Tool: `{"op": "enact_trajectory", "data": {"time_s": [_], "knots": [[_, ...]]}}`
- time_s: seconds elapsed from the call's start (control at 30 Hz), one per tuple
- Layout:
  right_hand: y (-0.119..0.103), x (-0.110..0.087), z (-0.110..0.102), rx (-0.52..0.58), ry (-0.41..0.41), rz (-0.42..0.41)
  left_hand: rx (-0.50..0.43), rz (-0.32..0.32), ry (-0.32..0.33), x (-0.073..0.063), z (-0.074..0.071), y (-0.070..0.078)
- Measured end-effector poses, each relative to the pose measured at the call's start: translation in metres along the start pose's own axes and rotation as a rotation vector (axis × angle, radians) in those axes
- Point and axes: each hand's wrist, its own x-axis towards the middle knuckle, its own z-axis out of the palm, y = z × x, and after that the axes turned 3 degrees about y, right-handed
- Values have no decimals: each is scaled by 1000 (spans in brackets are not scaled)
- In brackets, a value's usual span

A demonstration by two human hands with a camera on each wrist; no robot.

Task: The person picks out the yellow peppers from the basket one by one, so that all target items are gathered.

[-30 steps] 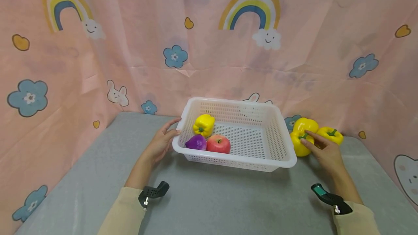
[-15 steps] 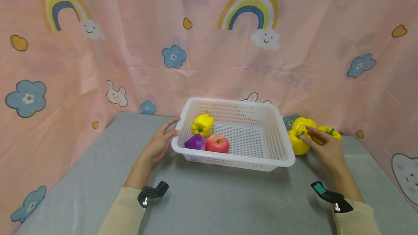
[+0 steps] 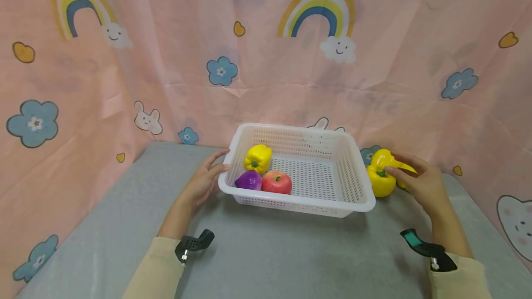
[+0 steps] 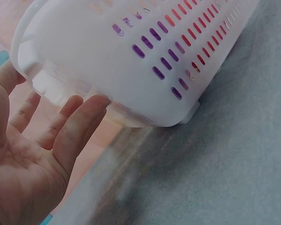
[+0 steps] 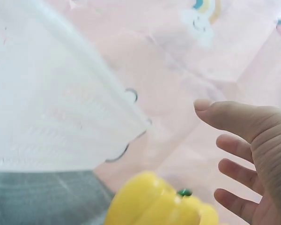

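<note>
My left hand [image 3: 203, 181] touches the left end of a white perforated plastic basket [image 3: 297, 203]. In the left wrist view its fingers [image 4: 79, 124] lie fairly straight against the outer wall. A yellow bell pepper [image 3: 258, 158], a purple onion-like vegetable [image 3: 249, 180] and a red apple [image 3: 277, 182] sit in the basket's left part. Right of it, my right hand [image 3: 426, 183] is spread beside more yellow bell peppers. One pepper [image 3: 381, 183] stands in front of another [image 3: 381, 157]; the hand mostly hides a third. The right wrist view shows the fingers apart, holding nothing.
A grey tabletop [image 3: 282, 253] runs beneath everything. Behind it hangs a pink printed curtain [image 3: 266, 100], close to the basket's back and the peppers. Each wrist wears a black camera mount, the left one [image 3: 194, 243] and the right one [image 3: 430, 250].
My right hand has moved slightly right and opened wider, from over the front peppers toward the rightmost one, now mostly covered. The left hand and basket keep their places.
</note>
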Motion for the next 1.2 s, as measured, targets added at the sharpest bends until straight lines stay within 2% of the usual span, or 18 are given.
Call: {"op": "enact_trajectory", "data": {"time_s": [0.1,0.33,0.5,0.73,0.83,1.03,1.2], "knots": [[-9,-1,-4,6,16,-48,-3,-2,0,0,0,0],[-31,-4,-9,-2,30,-80,4,7,1,-1,-2,0],[-49,-8,-8,10,38,-139,-10,10,-3,-1,-4,-1],[-77,-15,3,66,30,-273,-20,17,-21,2,-2,-2],[-89,-14,9,60,2,-323,-21,5,-4,3,-1,-2],[-111,-7,20,43,-2,-372,-12,3,9,2,-1,-1],[-124,-3,27,138,-35,-409,-7,6,4,2,0,-1]]}}
